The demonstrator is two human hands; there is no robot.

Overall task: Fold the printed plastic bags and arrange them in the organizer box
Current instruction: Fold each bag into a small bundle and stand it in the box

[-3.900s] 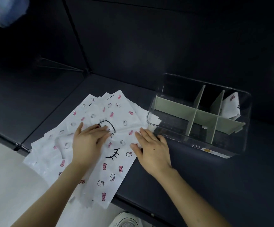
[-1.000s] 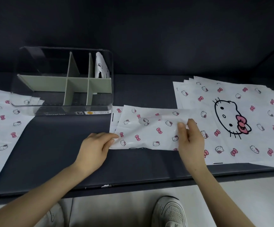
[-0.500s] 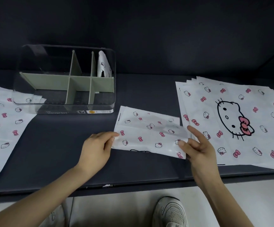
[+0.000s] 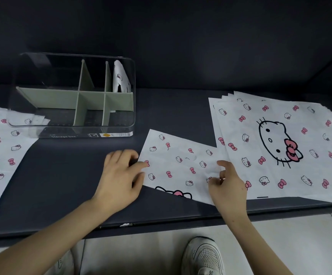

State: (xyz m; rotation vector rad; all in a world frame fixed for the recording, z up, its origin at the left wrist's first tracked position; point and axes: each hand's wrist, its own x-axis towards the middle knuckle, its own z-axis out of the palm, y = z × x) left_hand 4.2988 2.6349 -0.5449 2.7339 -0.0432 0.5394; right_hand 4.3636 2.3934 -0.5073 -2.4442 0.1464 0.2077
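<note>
White bag [image 4: 181,165] between fingers [image 4: 136,166]

The dark table [image 4: 61,185] carries a clear organizer box [image 4: 71,132]. Just right-front of the box lies a folded bag [image 4: 181,165]. Well right of it is a fanned stack of flat bags [image 4: 280,120], and at its left corner are loose bags [image 4: 0,151].

A glossy clear plastic organizer box [image 4: 73,92] with matt pale-green dividers [image 4: 65,101] sits on a smooth, matt dark counter [image 4: 61,175] beside thin, smooth printed plastic bags [image 4: 181,165].
</note>
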